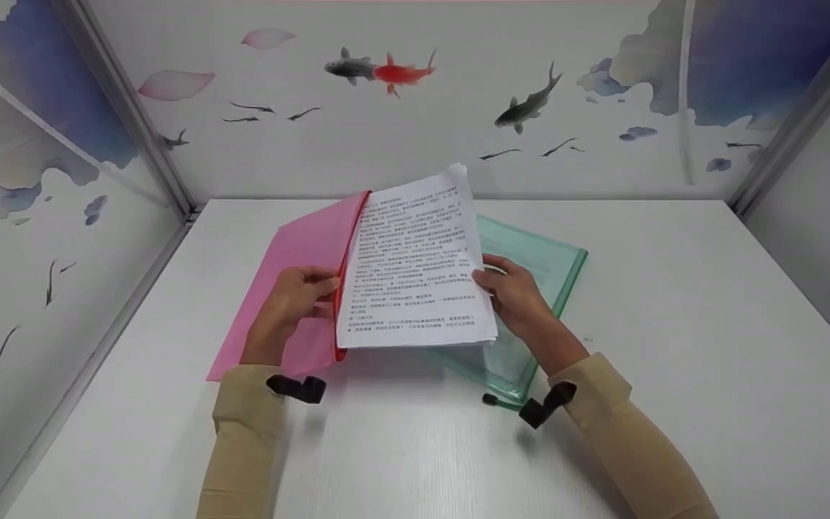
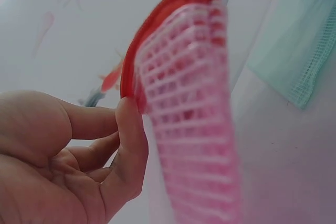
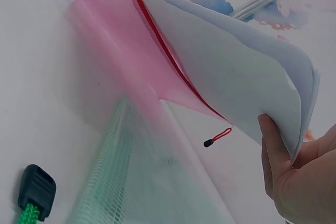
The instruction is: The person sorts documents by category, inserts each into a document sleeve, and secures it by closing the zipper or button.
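Observation:
My left hand [image 1: 292, 299] pinches the red zipper edge of a pink mesh zip pouch [image 1: 282, 288], thumb against fingers in the left wrist view. A stack of printed papers [image 1: 415, 267] stands at the pouch's mouth, its left edge along the red zipper [image 3: 173, 61]. Whether that edge lies inside the pouch is hard to tell. My right hand [image 1: 519, 292] grips the stack's right edge, with fingers [image 3: 270, 137] on one face. Beneath the papers, a green mesh zip pouch [image 1: 563, 277] lies on the table, partly covered.
The white table [image 1: 674, 404] meets a back wall [image 1: 429, 137] painted with fish and petals. Side panels with metal frame posts [image 1: 145, 122] stand left and right. A black pull tab on a green cord [image 3: 37, 187] hangs from the green pouch.

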